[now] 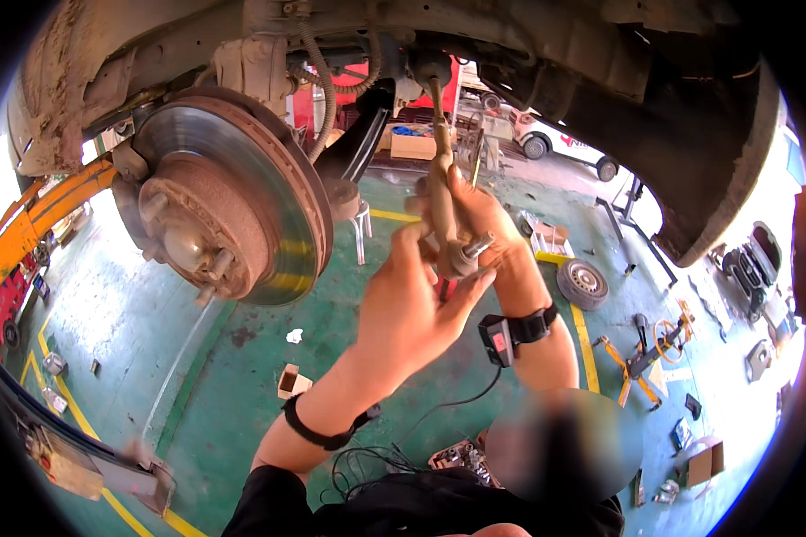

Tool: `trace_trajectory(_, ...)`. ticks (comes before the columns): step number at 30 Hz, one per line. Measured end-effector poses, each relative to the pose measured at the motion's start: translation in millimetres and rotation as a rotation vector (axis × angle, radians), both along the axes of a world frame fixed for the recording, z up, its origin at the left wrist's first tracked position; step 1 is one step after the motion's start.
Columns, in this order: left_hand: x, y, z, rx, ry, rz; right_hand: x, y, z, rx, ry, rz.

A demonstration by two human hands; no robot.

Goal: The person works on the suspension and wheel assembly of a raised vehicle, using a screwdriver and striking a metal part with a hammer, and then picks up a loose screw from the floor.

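Observation:
A tie rod (441, 152) hangs down from a rubber boot (430, 67) under the vehicle, with a ball-joint tie rod end (457, 259) at its lower end. Its threaded stud (480, 243) points to the right and touches nothing. My left hand (407, 300) is closed round the tie rod end from the left, thumb below the joint. Higher up, my right hand (485, 219) grips the rod's lower part, thumb laid along it; some fingers are hidden behind. Left of both hands is a rusty-edged brake disc (282, 197) with its hub (192, 233).
A black control arm (358, 134) and a hose (324, 89) run behind the disc. An orange lift arm (45, 224) stands at the left. On the green floor lie a wheel (583, 284), an open small carton (293, 381) and black cables (367, 465). An orange-legged stand (640, 362) is at the right.

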State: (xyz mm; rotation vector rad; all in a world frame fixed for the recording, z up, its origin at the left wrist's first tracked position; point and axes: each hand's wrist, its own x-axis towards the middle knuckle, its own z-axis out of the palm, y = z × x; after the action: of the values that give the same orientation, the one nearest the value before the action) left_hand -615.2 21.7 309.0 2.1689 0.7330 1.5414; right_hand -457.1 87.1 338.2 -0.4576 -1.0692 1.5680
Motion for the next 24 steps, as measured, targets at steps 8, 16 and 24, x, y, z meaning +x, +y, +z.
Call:
trace_trajectory(8, 10.0, 12.6, 14.3, 0.089, 0.192, 0.353, -12.9, 14.1, -19.6, -0.023, 0.215, 0.063)
trace_trajectory(16, 14.5, 29.7, -38.4, -0.868, -0.727, -0.942, 1.3, -0.9, -43.8, 0.092, 0.222, 0.078)
trace_trajectory(24, 7.7, 30.1, -46.2, -1.093, -0.421, -0.792, 8.6, 14.1, -47.5, 0.315, 0.285, 0.185)
